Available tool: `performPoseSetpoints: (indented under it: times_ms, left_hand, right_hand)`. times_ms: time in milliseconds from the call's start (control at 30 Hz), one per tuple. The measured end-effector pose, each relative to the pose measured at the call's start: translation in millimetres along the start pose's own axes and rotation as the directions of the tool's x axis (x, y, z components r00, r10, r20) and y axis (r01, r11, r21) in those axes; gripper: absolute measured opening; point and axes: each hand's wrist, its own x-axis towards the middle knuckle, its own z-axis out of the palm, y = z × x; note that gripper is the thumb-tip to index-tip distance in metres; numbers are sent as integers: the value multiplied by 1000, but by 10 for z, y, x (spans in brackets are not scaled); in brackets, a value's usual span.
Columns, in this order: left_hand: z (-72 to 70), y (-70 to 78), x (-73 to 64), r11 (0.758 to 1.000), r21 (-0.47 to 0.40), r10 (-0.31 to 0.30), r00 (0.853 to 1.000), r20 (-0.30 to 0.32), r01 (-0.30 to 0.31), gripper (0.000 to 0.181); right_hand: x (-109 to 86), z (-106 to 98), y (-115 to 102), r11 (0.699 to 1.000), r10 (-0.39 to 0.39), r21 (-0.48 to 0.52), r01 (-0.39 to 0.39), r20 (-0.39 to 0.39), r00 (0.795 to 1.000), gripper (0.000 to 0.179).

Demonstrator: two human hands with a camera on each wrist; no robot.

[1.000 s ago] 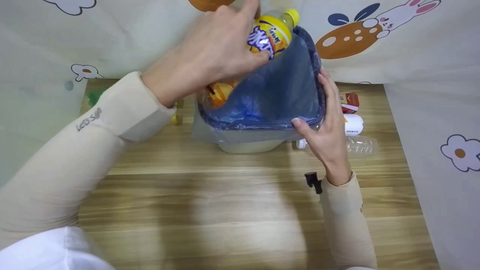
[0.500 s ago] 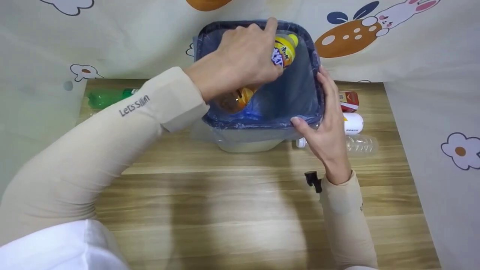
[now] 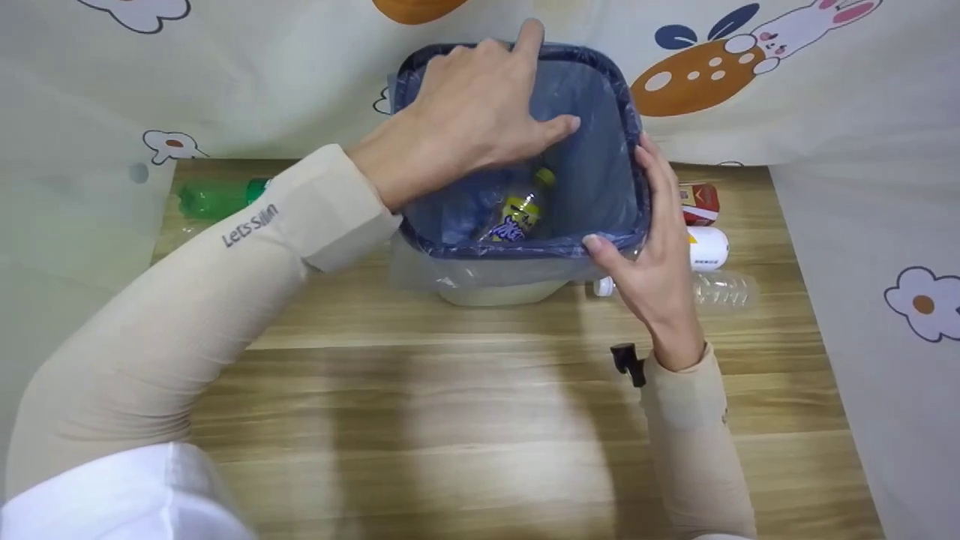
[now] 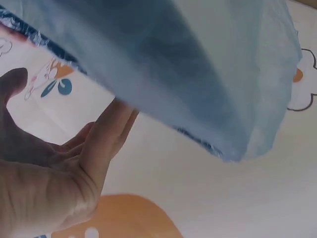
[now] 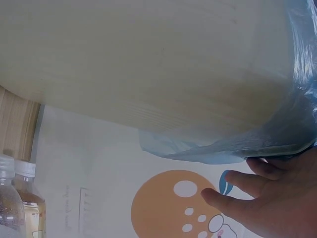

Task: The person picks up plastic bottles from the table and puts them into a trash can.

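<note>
There's your yellow-labelled bottle [image 3: 517,214], down inside the bin [image 3: 502,294], lying at a slant against the blue liner [image 3: 589,165], yellow cap toward the back right, its lower end hidden by the front rim. Over the opening, your left hand [image 3: 476,109] hangs open and holding nothing, thumb and index finger spread wide, clear of that bottle! And your right hand [image 3: 652,247] has hold of the bin's front right corner, thumb over the liner on the front rim, fingers along the right side. Outward onto the wood-grain counter [image 3: 465,397]: to your right, a red box [image 3: 701,204], a white container [image 3: 707,249] and a clear bottle [image 3: 724,289] on its side, partly behind your hand. To your left, a green bottle [image 3: 217,199] lies partly behind your beige sleeve [image 3: 165,300]. Behind everything, a printed cloth [image 3: 277,90].
</note>
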Motion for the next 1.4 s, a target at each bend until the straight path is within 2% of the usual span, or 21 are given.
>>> performPoseSetpoints:
  times_ms: [100, 167, 267, 333, 400, 500, 533, 633, 767, 867, 967, 1167, 1400]
  left_hand:
    - [-36, -76, -38, 998, 27, 54, 992, -116, -52, 90]
    - [-45, -166, -57, 993, 33, 117, 973, -200, -113, 85]
    - [-39, -347, -102, 977, 12, 208, 927, -313, -215, 75]
    - [6, -512, -159, 959, -22, 251, 884, -394, -282, 67]
    - [79, -696, -237, 949, -55, 251, 849, -465, -310, 61]
    - [263, -1015, -357, 941, -62, 245, 797, -552, -332, 58]
    - [335, -1120, -394, 943, -55, 240, 787, -568, -327, 58]
    - [574, -1434, -493, 951, -9, 244, 769, -590, -308, 61]
    - [870, -1755, -587, 964, 91, 257, 791, -555, -249, 72]
    - [999, -1875, -633, 970, 132, 245, 815, -525, -206, 79]
    - [1036, -1914, -658, 974, 131, 226, 826, -516, -185, 81]
    - [1089, -1930, -674, 974, 135, 226, 833, -506, -182, 85]
    - [1281, -2014, -705, 977, 131, 213, 842, -496, -171, 91]
  right_hand:
    - [10, -3, -15, 1000, 1, 14, -1, -1, 1000, 100]
    - [13, -26, 22, 1000, -13, 19, 13, -5, 1000, 96]
    - [14, -82, 12, 999, -29, 22, 30, -23, 999, 93]
    - [7, -128, 23, 999, -34, 25, 35, -39, 999, 90]
    - [8, -163, -14, 999, -29, 25, 30, -58, 998, 92]
    - [13, -199, 15, 999, -28, 30, 31, -82, 996, 92]
    - [17, -209, 24, 999, -28, 26, 31, -87, 996, 92]
    - [20, -237, 46, 999, -25, 26, 27, -97, 995, 91]
    - [-2, -279, 59, 1000, -15, 17, 17, -113, 994, 91]
    - [-19, -298, 59, 1000, -4, 12, 5, -118, 993, 91]
    - [-33, -299, 54, 1000, 5, 9, -4, -118, 993, 89]
    - [-34, -297, 49, 1000, 9, 9, -8, -117, 993, 88]
    - [-33, -298, 60, 1000, 2, 11, -1, -113, 994, 89]
